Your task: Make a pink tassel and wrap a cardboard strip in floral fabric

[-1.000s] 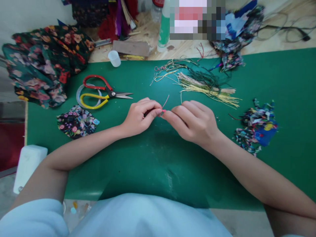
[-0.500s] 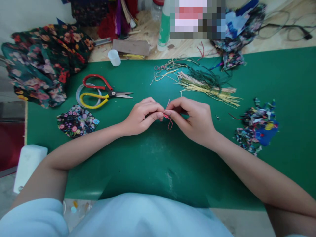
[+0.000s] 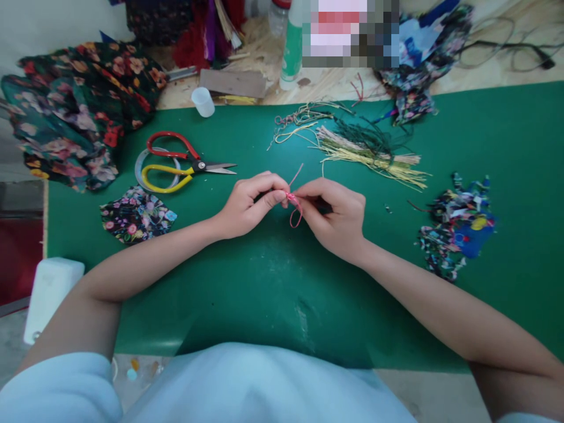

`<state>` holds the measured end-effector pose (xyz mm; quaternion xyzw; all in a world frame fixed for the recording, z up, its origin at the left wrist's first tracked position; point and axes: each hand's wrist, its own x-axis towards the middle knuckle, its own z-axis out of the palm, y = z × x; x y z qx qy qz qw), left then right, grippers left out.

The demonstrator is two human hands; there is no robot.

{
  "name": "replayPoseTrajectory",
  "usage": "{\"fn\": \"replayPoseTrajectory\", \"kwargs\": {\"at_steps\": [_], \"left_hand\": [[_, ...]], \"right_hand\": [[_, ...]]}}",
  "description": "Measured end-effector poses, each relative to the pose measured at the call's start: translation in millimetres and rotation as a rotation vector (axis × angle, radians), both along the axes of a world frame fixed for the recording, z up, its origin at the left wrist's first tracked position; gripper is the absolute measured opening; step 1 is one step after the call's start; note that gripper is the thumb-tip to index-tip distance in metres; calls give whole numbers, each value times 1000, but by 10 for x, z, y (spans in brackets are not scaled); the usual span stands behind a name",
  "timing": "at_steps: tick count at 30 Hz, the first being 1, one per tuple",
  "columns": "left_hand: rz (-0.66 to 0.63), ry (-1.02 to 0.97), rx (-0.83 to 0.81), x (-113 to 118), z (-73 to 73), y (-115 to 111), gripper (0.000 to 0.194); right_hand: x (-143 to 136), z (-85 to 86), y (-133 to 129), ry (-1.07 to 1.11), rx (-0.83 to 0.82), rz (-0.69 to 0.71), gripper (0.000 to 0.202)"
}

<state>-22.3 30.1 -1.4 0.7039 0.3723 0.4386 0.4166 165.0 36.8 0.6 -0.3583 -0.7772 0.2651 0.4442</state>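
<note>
Above the middle of the green table mat (image 3: 264, 282), a thin pinkish-red cord (image 3: 295, 216) is pinched between both hands. My left hand (image 3: 258, 202) grips it between thumb and forefinger at a small knotted part. My right hand (image 3: 337, 214) pinches the cord just to the right of that knot. A small loop hangs down between the fingertips, and one loose end sticks up. To the left lie scissors (image 3: 194, 167) with one red and one yellow handle, partly over a roll of clear tape (image 3: 140, 167).
Bundles of yellow and green cord (image 3: 374, 153) lie beyond my hands. Fabric scraps (image 3: 458, 229) are at right, a floral cloth piece (image 3: 137, 216) at left. A white cup (image 3: 203, 102), a green-and-white bottle (image 3: 291, 53) and heaped floral fabric (image 3: 83, 111) stand toward the back.
My right hand has shifted slightly left with its grip changed. More of the knotted cord shows between the fingertips, and the hanging loop looks wider and further left.
</note>
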Motion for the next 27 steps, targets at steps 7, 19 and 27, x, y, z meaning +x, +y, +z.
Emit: {"fn": "replayPoseTrajectory", "kwargs": {"at_steps": [7, 19, 27], "left_hand": [[68, 31, -12, 15, 3, -15, 29], [199, 22, -107, 46, -12, -41, 35], [273, 37, -102, 69, -31, -50, 37]], "right_hand": [[-82, 11, -76, 19, -57, -4, 29], [-154, -21, -184, 68, -184, 46, 14], [-112, -71, -150, -301, 422, -33, 10]]}}
